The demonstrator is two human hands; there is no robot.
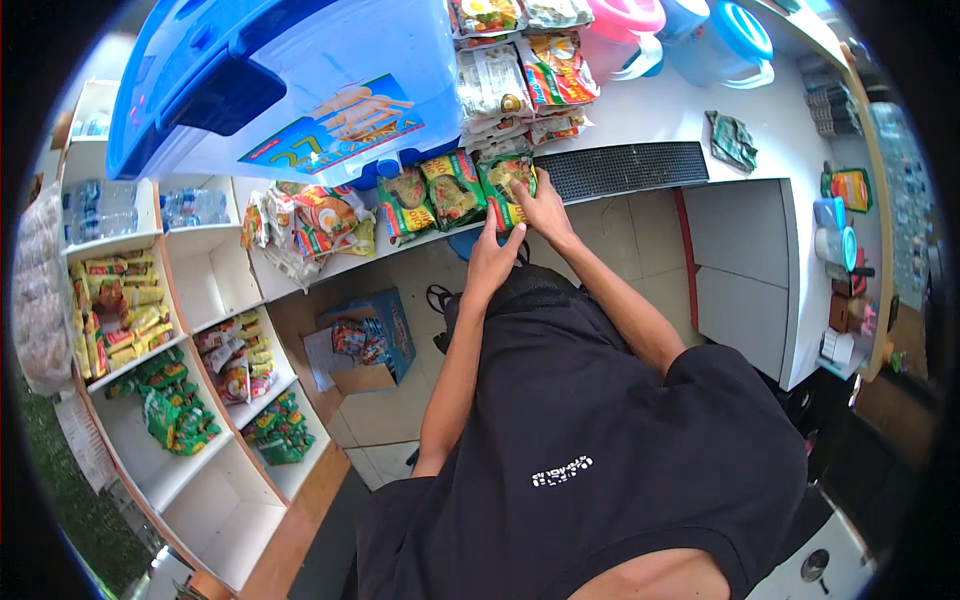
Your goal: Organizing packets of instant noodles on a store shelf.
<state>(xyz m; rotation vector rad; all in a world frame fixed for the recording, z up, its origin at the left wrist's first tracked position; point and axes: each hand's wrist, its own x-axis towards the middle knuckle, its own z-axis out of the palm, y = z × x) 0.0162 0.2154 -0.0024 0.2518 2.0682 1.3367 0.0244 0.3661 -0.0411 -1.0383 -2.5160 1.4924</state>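
Observation:
On the edge of the white counter (607, 127), a green and yellow packet of instant noodles (501, 180) lies between my hands. My right hand (544, 206) grips its right side, the thumb over its front. My left hand (493, 251) is at the packet's lower edge, with fingertips against it; whether it also grips is unclear. Two similar green packets (454, 191) lie side by side just to the left. Farther left sits a loose heap of noodle packets (319, 217). Behind my hands rise stacks of white and red noodle packets (495, 86).
A large plastic box with a blue lid (360, 90) stands behind the green packets. A black ribbed mat (622, 169) and a crumpled green cloth (731, 141) lie to the right. Compartment shelves (172, 315) hold packets and bottles at left. An opened carton (390, 341) sits below the counter.

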